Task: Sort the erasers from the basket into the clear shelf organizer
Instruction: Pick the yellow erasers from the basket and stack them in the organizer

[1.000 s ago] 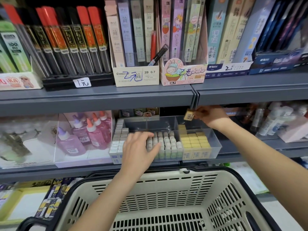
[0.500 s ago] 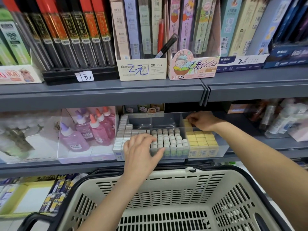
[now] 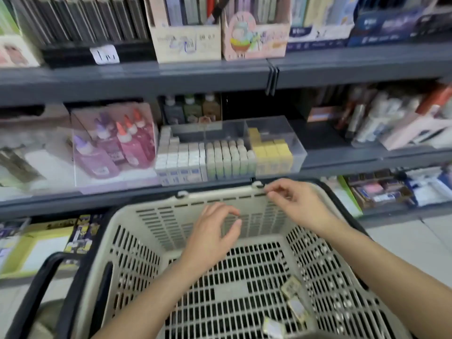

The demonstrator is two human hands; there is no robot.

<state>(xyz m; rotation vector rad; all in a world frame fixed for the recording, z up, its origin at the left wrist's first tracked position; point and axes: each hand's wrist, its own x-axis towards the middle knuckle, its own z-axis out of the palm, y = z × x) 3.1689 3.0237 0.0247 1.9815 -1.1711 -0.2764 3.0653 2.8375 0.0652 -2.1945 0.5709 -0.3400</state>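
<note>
Inside the beige slotted plastic basket, toward its right wall, small wrapped erasers lie below the right hand, slightly nearer to it than to the left hand. Fingers of both hands are loosely curled and empty.

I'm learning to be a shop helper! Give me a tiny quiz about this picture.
1. True or false: the left hand holds an eraser.
2. Which part of the organizer has the yellow erasers? A left, B middle, C right.
3. Fill in: ___ loose erasers show on the floor of the basket.

Key: 1 false, it holds nothing. 2 C. 3 three.
</note>
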